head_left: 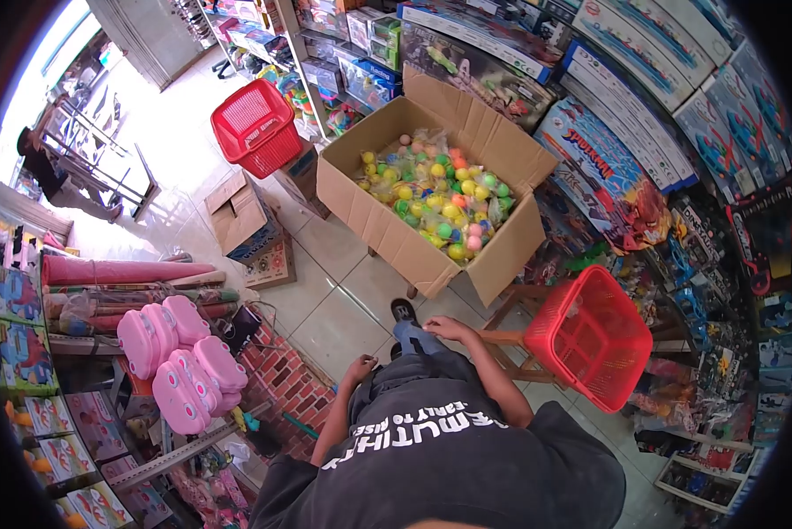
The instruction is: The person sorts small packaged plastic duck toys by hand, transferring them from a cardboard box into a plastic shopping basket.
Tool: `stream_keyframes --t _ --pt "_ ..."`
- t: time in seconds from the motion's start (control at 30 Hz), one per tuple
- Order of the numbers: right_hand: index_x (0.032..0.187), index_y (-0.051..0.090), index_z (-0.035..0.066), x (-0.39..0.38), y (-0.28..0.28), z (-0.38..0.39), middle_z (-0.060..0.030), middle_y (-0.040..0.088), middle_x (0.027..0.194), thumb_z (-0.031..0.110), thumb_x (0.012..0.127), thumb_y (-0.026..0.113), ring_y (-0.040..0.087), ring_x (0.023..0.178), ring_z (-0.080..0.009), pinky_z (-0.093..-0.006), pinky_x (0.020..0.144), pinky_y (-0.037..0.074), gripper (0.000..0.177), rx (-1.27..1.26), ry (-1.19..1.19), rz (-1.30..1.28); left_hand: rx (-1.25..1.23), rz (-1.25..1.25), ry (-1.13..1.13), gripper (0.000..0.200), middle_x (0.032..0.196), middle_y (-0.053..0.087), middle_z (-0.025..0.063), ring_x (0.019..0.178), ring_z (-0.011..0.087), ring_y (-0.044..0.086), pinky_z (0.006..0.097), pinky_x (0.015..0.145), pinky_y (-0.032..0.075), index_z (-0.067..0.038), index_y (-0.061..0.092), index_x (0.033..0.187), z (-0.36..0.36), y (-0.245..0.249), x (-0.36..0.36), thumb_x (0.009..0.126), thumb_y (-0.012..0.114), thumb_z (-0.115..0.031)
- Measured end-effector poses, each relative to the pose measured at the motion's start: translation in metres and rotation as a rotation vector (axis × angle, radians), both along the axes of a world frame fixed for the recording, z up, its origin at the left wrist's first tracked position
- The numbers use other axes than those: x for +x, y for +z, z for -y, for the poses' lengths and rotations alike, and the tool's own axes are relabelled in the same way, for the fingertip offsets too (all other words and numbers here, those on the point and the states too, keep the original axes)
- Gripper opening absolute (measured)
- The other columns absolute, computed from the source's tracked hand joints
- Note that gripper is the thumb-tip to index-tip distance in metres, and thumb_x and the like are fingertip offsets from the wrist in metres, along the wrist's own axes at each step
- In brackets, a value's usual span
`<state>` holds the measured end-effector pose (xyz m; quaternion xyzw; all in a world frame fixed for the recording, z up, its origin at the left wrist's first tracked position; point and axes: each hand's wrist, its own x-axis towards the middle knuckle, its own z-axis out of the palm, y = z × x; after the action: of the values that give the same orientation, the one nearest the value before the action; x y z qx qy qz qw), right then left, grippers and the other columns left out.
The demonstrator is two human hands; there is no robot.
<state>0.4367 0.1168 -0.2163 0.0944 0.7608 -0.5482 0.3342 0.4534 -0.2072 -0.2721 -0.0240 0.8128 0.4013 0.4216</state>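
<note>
Fingers unclear on left hand (361, 365), flat on right hand (452, 330) at knee (416, 340), tiled floor (339, 304), toy shelves (630, 106)

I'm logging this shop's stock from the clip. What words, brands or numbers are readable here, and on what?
"EARLY TO RISE": white print on the black shirt, seen upside down.
Larger white word beside it on the shirt: only partly legible, so not quoted.
Red lettering on the blue toy box: too blurred to read.
White label on the red basket: too small.
Print on the small carton: blurred.
</note>
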Motion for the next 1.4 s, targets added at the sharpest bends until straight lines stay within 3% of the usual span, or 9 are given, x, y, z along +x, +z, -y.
stream_keyframes --t 0.13,0.2,0.43,0.53,0.63,0.8,0.9,1.33,1.4 --pt "0.108 0.059 0.007 -0.049 0.083 0.02 -0.003 0.062 0.1 0.033 0.088 0.055 0.056 0.091 -0.0116 -0.0261 0.076 0.044 0.033 -0.21 0.071 0.062 0.02 -0.006 0.116 0.048 0.097 0.064 0.0206 0.096 0.0306 0.06 0.0363 0.085 0.045 -0.001 0.058 0.108 0.014 -0.022 -0.027 0.085 0.054 -0.043" --pt "0.109 0.058 0.007 -0.073 0.109 0.018 -0.002 0.061 0.101 0.034 0.09 0.053 0.055 0.093 -0.0104 -0.0253 0.076 0.044 0.033 -0.319 0.089 0.024 0.098 -0.138 0.169 0.041 0.089 0.064 0.0118 0.082 0.0178 0.06 0.0295 0.074 0.047 0.001 0.057 0.106 0.012 -0.015 -0.058 0.088 0.053 -0.035" --pt "0.108 0.056 0.007 -0.184 0.171 -0.006 -0.0036 0.061 0.1 0.028 0.094 0.048 0.055 0.091 -0.0094 -0.0267 0.082 0.043 0.027 -0.525 -0.064 -0.152 0.276 -0.49 0.275 0.025 0.086 0.064 0.0139 0.082 0.0188 0.062 0.03 0.073 0.047 0.0 0.057 0.104 -0.032 0.08 -0.192 0.09 0.052 -0.02" --pt "0.101 0.058 0.004 -0.244 0.157 -0.009 -0.0038 0.062 0.091 0.022 0.088 0.055 0.059 0.085 -0.0156 -0.0289 0.077 0.045 0.022 -0.365 -0.243 -0.355 0.357 -0.578 0.266 0.021 0.084 0.064 0.0129 0.079 0.0168 0.061 0.0276 0.072 0.047 0.001 0.056 0.103 -0.059 0.155 -0.247 0.091 0.05 -0.015" --pt "0.098 0.058 0.004 -0.292 0.142 -0.007 -0.008 0.061 0.096 0.017 0.082 0.06 0.058 0.093 -0.0225 -0.0354 0.081 0.044 0.021 0.224 -0.204 -0.663 0.332 -0.631 0.223 0.02 0.086 0.064 0.0115 0.082 0.0163 0.061 0.0277 0.074 0.047 0.002 0.057 0.103 -0.081 0.209 -0.293 0.092 0.049 -0.012" --pt "0.096 0.06 0.01 -0.329 0.09 0.003 -0.0102 0.057 0.1 0.02 0.067 0.072 0.051 0.101 -0.0292 -0.0411 0.084 0.042 0.033 0.859 0.181 -0.752 0.268 -0.96 0.011 0.015 0.083 0.061 0.0123 0.08 0.0277 0.059 0.0358 0.072 0.044 -0.002 0.058 0.098 -0.107 0.23 -0.342 0.087 0.053 -0.011" --pt "0.096 0.06 0.01 -0.331 0.087 0.003 -0.0106 0.056 0.099 0.019 0.066 0.072 0.051 0.099 -0.0308 -0.0416 0.083 0.042 0.033 0.892 0.213 -0.78 0.22 -1.012 -0.03 0.014 0.084 0.06 0.0112 0.085 0.0311 0.056 0.0393 0.078 0.041 -0.003 0.058 0.096 -0.12 0.236 -0.358 0.085 0.053 -0.01" --pt "0.102 0.058 0.0 -0.342 0.145 -0.025 -0.0162 0.06 0.093 0.014 0.076 0.064 0.056 0.088 -0.0353 -0.0408 0.076 0.045 0.031 0.347 -0.202 -0.882 0.279 -0.905 -0.466 0.052 0.107 0.052 0.0186 0.101 0.0369 0.051 0.0414 0.09 0.039 -0.001 0.044 0.116 -0.154 0.226 -0.427 0.074 0.063 -0.025" --pt "0.104 0.056 -0.002 -0.344 0.164 -0.028 -0.0186 0.06 0.093 0.017 0.079 0.063 0.058 0.083 -0.0336 -0.0384 0.073 0.045 0.032 0.271 -0.163 -0.662 0.329 -0.592 -0.532 0.065 0.104 0.054 0.0212 0.099 0.0391 0.053 0.0417 0.086 0.042 0.0 0.039 0.121 -0.163 0.227 -0.438 0.072 0.068 -0.033"
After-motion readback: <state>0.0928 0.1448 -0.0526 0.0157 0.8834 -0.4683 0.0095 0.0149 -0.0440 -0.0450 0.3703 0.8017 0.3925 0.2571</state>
